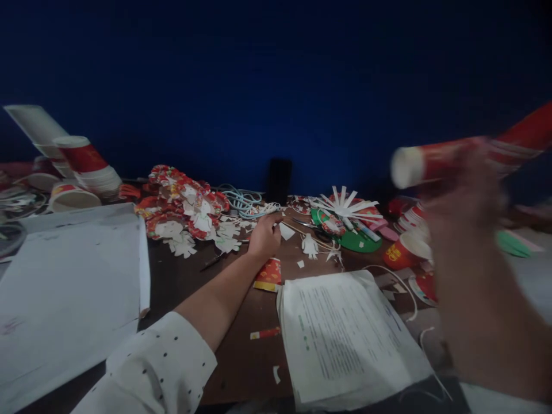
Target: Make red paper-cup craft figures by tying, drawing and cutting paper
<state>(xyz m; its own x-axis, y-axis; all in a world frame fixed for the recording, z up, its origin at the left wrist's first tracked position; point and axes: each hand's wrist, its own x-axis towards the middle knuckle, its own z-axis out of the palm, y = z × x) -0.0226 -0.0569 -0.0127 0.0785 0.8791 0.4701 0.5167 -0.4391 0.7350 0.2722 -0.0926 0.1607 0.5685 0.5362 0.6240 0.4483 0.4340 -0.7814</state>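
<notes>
My left hand (pixel 265 234) rests on the brown table, its fingers curled and closed. What it holds, if anything, is hidden; a white paper scrap (pixel 287 231) and a string lie beside it. Just under its wrist is a red and yellow paper piece (pixel 269 275). My right hand (pixel 466 178), blurred by motion, is raised on the right and wrapped round a long stack of red paper cups (pixel 444 160), a pale round end pointing left. Left of my left hand lie red patterned cutouts (pixel 185 192) and white paper figures (pixel 226 236).
Printed sheets (pixel 349 339) lie in front. A white box lid (pixel 73 287) takes up the left side. Stacked paper cups (pixel 88 164) stand behind it. At right are a green disc (pixel 357 241), white paper strips (pixel 345 207) and a red cup (pixel 405 250). A blue cord (pixel 241 201) lies behind.
</notes>
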